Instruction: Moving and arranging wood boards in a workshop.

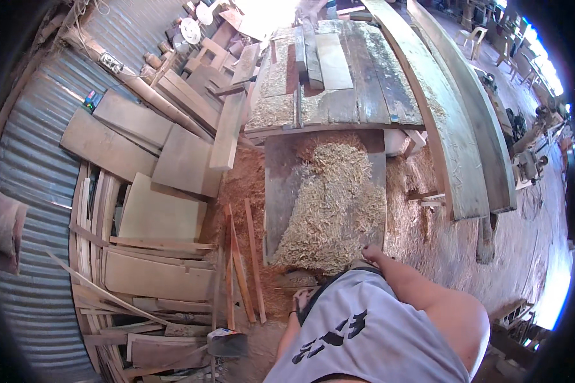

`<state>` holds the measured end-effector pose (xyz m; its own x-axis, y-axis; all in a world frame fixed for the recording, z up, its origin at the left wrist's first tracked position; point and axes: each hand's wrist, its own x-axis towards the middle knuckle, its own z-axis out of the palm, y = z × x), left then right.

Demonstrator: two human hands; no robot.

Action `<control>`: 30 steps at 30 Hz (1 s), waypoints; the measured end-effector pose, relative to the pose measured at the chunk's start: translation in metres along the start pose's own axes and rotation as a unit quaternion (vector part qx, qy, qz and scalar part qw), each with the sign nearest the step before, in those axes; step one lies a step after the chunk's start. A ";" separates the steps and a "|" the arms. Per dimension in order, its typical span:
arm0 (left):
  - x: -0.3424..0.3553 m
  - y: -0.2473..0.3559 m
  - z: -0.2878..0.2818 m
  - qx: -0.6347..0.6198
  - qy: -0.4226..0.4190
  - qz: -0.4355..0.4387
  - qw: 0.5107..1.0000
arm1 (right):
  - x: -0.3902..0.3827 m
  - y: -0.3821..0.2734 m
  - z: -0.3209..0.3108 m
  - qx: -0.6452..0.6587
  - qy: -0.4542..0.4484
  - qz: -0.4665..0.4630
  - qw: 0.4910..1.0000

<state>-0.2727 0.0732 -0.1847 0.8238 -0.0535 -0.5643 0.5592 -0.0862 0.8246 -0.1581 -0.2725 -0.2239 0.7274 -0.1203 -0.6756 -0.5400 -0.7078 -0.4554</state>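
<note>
A dark wide board (281, 166) stretches out in front of me, heaped with pale wood shavings (329, 204). At the heap's near right corner my right hand (372, 254) is closed, beside the hem of my grey shirt. What lies in its fingers, if anything, is hidden. Lower and to the left, my left hand (301, 298) sits against dark cloth at my waist, below a short piece of wood (295, 279). Its fingers look curled, and my body hides what they may hold.
Beyond the board stands a plank-topped workbench (345, 105) with shavings and timber on it. Two long thick planks (450, 121) slope along the right. Stacked boards (160, 274) line the corrugated metal wall (32, 255) at left. Thin reddish strips (238, 268) lie near my left side.
</note>
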 end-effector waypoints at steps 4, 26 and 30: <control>-0.019 -0.016 -0.015 -0.140 0.135 -0.175 0.965 | -0.006 -0.036 -0.003 -0.069 -0.053 -0.053 0.995; -0.029 -0.045 -0.014 0.076 0.118 -0.105 0.984 | 0.013 -0.073 0.002 -0.086 -0.130 -0.060 0.986; -0.032 -0.027 -0.006 0.088 0.133 -0.105 0.982 | 0.021 -0.067 0.005 -0.068 -0.100 -0.073 0.990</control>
<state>-0.3135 0.0835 -0.1882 0.6996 0.2444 -0.6714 0.7145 -0.2387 0.6577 -0.1093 -0.2243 -0.2106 0.6877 0.1212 -0.7158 -0.3637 -0.7958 -0.4841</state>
